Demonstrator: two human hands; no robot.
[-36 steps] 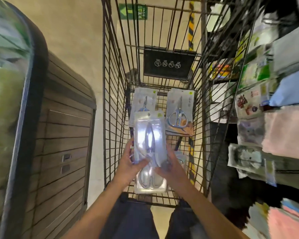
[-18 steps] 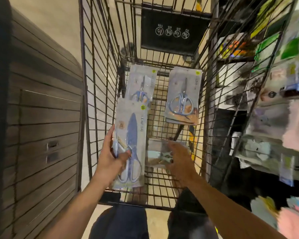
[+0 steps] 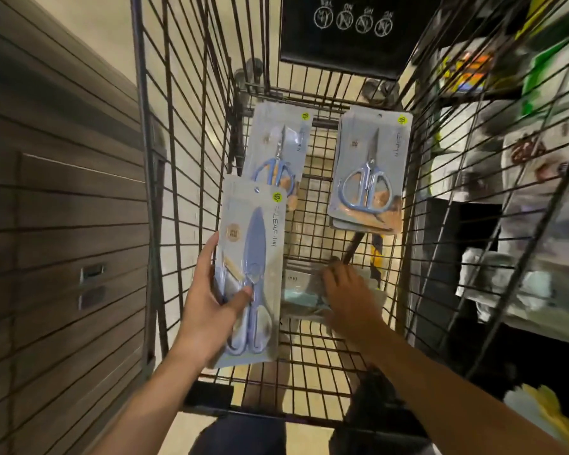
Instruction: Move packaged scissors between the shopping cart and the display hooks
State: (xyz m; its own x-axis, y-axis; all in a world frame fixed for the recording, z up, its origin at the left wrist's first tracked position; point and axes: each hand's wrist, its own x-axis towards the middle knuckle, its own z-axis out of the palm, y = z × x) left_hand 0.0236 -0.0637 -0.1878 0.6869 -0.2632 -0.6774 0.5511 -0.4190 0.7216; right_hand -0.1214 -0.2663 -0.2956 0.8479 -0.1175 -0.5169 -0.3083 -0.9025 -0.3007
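My left hand (image 3: pixel 207 303) grips a pack of blue scissors (image 3: pixel 252 257) with a long blade cover, held upright above the wire shopping cart (image 3: pixel 184 178). My right hand (image 3: pixel 349 290) is down in the cart with its fingers on a flat pack (image 3: pixel 301 287) that lies on the cart floor; I cannot tell whether it grips it. Two more scissor packs rest at the far end of the cart: one on the left (image 3: pixel 278 152), partly behind the held pack, and a small stack on the right (image 3: pixel 370 172).
A brown slatted panel (image 3: pixel 63 224) runs along the left of the cart. Shelves with blurred packaged goods (image 3: pixel 523 178) stand on the right. A black sign (image 3: pixel 352 31) hangs on the cart's far wall. My legs show below the cart's near edge.
Both hands held one pack together a second ago. My right hand has let go and gone down to a pack on the cart floor, while my left hand has moved the held pack left.
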